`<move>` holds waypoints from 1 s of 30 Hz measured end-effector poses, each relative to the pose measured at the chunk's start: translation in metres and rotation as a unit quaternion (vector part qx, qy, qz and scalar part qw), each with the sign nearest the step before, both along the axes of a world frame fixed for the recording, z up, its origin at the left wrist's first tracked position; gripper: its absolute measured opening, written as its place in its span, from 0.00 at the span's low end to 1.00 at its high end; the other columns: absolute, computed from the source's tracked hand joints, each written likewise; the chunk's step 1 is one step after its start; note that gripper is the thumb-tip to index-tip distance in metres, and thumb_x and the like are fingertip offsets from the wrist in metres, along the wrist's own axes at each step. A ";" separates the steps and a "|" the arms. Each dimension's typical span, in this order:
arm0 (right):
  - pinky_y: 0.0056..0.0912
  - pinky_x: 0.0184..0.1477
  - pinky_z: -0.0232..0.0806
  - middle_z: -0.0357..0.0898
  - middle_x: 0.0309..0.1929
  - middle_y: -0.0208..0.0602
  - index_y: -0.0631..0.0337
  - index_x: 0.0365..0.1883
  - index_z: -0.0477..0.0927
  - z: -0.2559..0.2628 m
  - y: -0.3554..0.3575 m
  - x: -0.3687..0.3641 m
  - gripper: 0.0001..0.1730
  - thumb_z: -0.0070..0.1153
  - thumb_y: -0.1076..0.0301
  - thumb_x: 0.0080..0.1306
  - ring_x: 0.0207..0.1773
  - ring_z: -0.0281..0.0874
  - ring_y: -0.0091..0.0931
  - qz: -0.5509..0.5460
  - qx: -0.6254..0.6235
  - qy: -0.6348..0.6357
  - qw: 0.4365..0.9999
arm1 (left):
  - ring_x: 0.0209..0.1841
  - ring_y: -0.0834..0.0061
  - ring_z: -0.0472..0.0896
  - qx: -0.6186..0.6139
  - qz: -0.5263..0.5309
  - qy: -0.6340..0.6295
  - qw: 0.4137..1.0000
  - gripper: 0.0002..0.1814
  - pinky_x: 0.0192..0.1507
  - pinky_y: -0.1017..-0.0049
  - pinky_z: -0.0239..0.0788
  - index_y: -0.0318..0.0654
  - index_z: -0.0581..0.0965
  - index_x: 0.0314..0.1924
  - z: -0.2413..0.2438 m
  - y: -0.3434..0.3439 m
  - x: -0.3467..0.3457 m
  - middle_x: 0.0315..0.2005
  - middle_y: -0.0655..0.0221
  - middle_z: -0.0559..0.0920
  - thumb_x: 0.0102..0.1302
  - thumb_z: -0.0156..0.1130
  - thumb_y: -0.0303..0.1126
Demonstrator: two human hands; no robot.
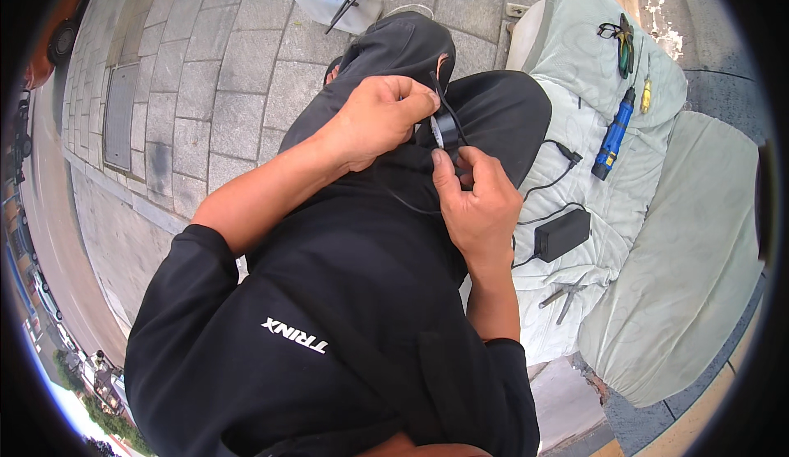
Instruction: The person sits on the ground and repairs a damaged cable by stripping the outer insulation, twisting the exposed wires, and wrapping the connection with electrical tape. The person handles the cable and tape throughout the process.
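Above my lap, both hands are close together around a roll of black tape with a pale inner face. My left hand pinches at the roll's upper end, where a thin black cable passes; its exact hold is partly hidden by the fingers. From below, the thumb and fingers of my right hand grip the lower edge of the roll. Black cord also trails beneath my hands over the dark clothing.
To the right, a pale fabric-covered seat bears a black power adapter, a cable plug, a blue power screwdriver, a yellow-handled screwdriver, pliers and metal rods. Ahead, small parts lie on a white sheet.
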State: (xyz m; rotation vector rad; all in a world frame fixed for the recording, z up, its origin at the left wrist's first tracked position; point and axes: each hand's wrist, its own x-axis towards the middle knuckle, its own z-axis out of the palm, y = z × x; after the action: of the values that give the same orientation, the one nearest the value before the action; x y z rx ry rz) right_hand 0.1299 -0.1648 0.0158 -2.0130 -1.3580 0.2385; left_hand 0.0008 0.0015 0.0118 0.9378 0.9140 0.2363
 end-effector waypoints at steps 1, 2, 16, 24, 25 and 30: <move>0.36 0.32 0.75 0.87 0.39 0.43 0.65 0.49 0.85 -0.001 0.001 -0.001 0.21 0.78 0.62 0.64 0.31 0.86 0.34 -0.013 -0.010 -0.013 1.000 | 0.21 0.92 0.67 -0.025 -0.005 -0.019 0.999 0.11 0.19 0.81 0.54 0.35 0.84 0.46 -0.002 0.002 0.000 0.23 0.80 0.77 0.79 0.66 0.37; 0.37 0.33 0.75 0.87 0.40 0.43 0.66 0.49 0.85 -0.002 0.002 -0.002 0.22 0.78 0.61 0.64 0.32 0.86 0.34 -0.025 -0.020 -0.027 0.999 | 0.21 0.92 0.67 -0.050 -0.011 -0.038 0.998 0.11 0.20 0.82 0.54 0.35 0.84 0.46 -0.002 0.002 0.000 0.23 0.81 0.77 0.79 0.66 0.37; 0.32 0.25 0.60 0.72 0.25 0.31 0.62 0.40 0.85 0.037 0.013 0.021 0.13 0.75 0.78 0.58 0.21 0.68 0.26 0.192 0.040 0.128 0.972 | 0.28 0.90 0.71 0.089 -0.134 -0.123 0.979 0.11 0.30 0.83 0.64 0.35 0.85 0.57 0.014 0.006 -0.007 0.32 0.78 0.80 0.84 0.59 0.29; 0.21 0.37 0.65 0.79 0.44 0.28 0.69 0.65 0.82 0.057 0.029 0.015 0.21 0.64 0.78 0.75 0.37 0.71 0.15 0.090 0.113 0.498 0.855 | 0.36 0.84 0.77 0.339 -0.139 -0.193 0.910 0.11 0.38 0.79 0.70 0.32 0.85 0.56 0.028 0.008 -0.008 0.38 0.72 0.82 0.76 0.67 0.22; 0.20 0.36 0.65 0.79 0.42 0.28 0.70 0.66 0.81 0.053 0.031 0.014 0.21 0.62 0.77 0.77 0.35 0.70 0.14 0.081 0.123 0.499 0.854 | 0.36 0.83 0.78 0.382 -0.140 -0.187 0.894 0.12 0.39 0.79 0.70 0.32 0.85 0.56 0.031 0.008 -0.007 0.38 0.70 0.83 0.74 0.69 0.22; 0.18 0.32 0.63 0.79 0.37 0.26 0.70 0.66 0.81 0.028 0.030 0.015 0.18 0.56 0.72 0.83 0.29 0.68 0.12 0.084 0.133 0.409 0.899 | 0.30 0.72 0.78 0.459 -0.033 -0.152 0.875 0.06 0.32 0.72 0.69 0.40 0.90 0.45 0.019 -0.003 0.007 0.28 0.70 0.81 0.68 0.75 0.26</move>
State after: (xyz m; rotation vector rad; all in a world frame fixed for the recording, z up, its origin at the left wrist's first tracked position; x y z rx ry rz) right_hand 0.1450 -0.1350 0.0438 -1.3115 -0.9355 0.8256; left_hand 0.0082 -0.0019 0.0304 1.7451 0.4413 0.7800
